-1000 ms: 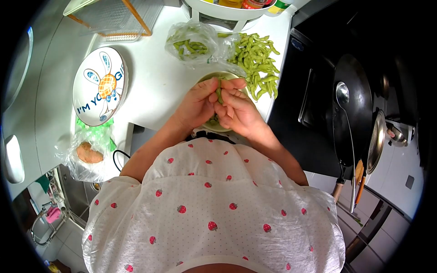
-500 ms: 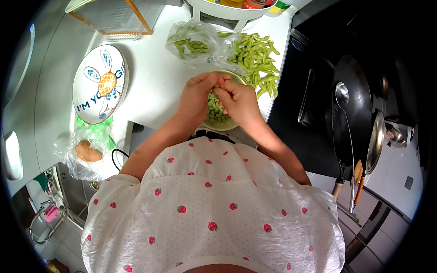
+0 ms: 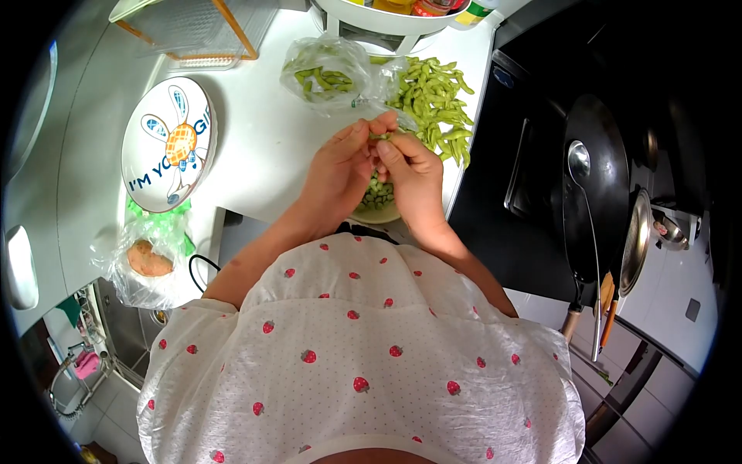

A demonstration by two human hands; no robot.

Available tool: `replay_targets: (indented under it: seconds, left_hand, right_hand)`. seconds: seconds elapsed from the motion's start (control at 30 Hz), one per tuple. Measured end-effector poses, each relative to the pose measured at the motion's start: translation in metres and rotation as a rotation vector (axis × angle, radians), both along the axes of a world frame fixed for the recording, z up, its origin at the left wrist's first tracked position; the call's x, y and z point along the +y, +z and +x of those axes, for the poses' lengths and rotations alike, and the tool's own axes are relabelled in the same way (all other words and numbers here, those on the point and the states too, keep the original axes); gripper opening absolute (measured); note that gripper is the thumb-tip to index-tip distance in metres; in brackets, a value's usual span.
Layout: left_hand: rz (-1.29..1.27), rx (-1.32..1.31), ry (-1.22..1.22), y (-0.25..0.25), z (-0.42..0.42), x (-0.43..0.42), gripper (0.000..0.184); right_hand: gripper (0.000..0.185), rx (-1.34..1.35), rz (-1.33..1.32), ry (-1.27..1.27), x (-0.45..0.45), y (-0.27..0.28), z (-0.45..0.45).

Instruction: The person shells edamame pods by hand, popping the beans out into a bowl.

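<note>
Above a pale green bowl (image 3: 375, 218), my left hand (image 3: 338, 172) and my right hand (image 3: 413, 170) meet at the fingertips. Both are closed on a green edamame pod (image 3: 379, 137), which shows only in part between the fingers. Shelled green beans (image 3: 377, 195) lie in the bowl, partly covered by my hands. Beyond my right hand spreads a heap of edamame pods (image 3: 433, 100). A clear plastic bag (image 3: 328, 58) with several pods inside lies next to the heap.
Left on the white counter stands a rabbit-print plate (image 3: 139, 166), with a brown, potato-like lump (image 3: 150, 259) in a plastic bag below it. To the right, a black wok (image 3: 599, 224) holding a metal ladle (image 3: 579, 160) sits by the dark stove. A bottle rack (image 3: 386, 22) stands behind.
Both hands have shifted slightly up and away from me, and the fingers have changed their hold on the pod. The bowl is more covered by my hands.
</note>
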State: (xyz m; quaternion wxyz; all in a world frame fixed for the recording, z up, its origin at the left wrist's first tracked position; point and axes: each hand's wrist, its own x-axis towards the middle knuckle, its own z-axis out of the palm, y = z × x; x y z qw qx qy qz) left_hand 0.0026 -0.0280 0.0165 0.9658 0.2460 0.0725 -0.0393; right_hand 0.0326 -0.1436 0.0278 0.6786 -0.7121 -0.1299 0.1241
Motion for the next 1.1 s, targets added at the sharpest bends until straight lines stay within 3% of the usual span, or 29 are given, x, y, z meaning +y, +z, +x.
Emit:
replay_targets:
  seconds: [0.07,0.27,0.37,0.57,0.7,0.77,0.97,1.1]
  left_hand:
    - [-0.039,0.001,-0.029,0.002,0.000,0.001,0.033]
    - [-0.099,0.020,-0.041,-0.005,-0.003,0.000,0.031]
    - [-0.168,-0.001,-0.077,-0.013,-0.004,0.005,0.028]
    - [0.097,0.142,-0.094,-0.016,-0.010,0.001,0.024]
    - [0.235,0.111,-0.043,-0.009,-0.008,-0.002,0.024]
    - [0.248,0.096,-0.018,-0.018,-0.009,-0.002,0.024]
    - [0.213,0.169,0.078,-0.024,-0.012,-0.006,0.023]
    - [0.109,0.234,0.085,-0.023,-0.011,0.005,0.024]
  right_hand:
    - [0.014,0.302,0.277,0.010,0.003,0.006,-0.003]
    - [0.017,0.707,0.601,0.046,0.001,0.002,-0.005]
    - [0.017,0.767,0.533,0.071,-0.003,0.000,-0.002]
    - [0.016,0.767,0.226,0.076,-0.014,-0.002,0.007]
    - [0.016,0.828,0.244,0.023,-0.014,-0.002,0.009]
    - [0.016,0.874,0.257,-0.041,-0.009,0.002,0.007]
    - [0.016,0.605,0.134,-0.153,-0.005,-0.012,-0.002]
    - [0.014,0.569,0.127,-0.226,-0.024,-0.019,0.007]
